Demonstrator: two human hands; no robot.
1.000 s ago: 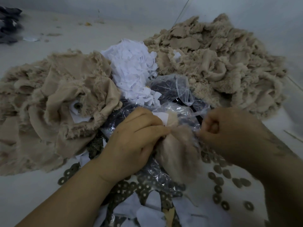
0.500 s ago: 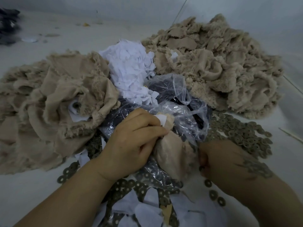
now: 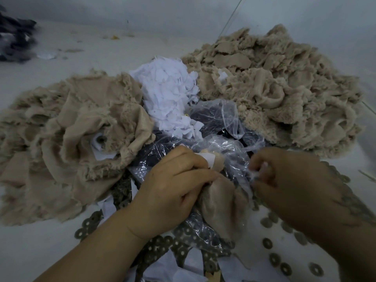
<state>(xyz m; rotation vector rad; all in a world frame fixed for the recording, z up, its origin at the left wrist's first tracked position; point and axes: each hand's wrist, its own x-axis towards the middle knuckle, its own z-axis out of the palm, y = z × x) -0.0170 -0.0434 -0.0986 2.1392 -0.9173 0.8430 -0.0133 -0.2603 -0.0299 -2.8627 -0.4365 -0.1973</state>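
One beige fabric piece (image 3: 220, 202) is the work in hand. It lies just below centre of the view, over the clear plastic bag (image 3: 227, 119). Its long axis runs from the bunched top at your left fingertips down and toward you.

Your left hand (image 3: 173, 192) is clamped on that upper end, fingers curled over it. A white paper slip (image 3: 210, 159) pokes out above the knuckles, touching the fabric.

Your right hand (image 3: 289, 180) sits just to the right of the piece, fingers curled and pinching a small white bit (image 3: 262, 169). What the bit is cannot be told, as it is blurred.

Key relation: the fabric's top lies directly left of your right hand, near it, with a narrow gap of crinkled bag film between.

Judgement: the left hand is the anchor. The right hand carries the small part, so the coming move likely runs leftward across that gap to the pinched top.

Outward:
- Round washers (image 3: 274, 259) are scattered on the tabletop (image 3: 30, 251) beneath and to the right.
- A heap of white paper scraps (image 3: 168, 98) lies beyond the bag.
- Fuzzy beige piles flank it, one left (image 3: 67, 139) and one right (image 3: 274, 82).
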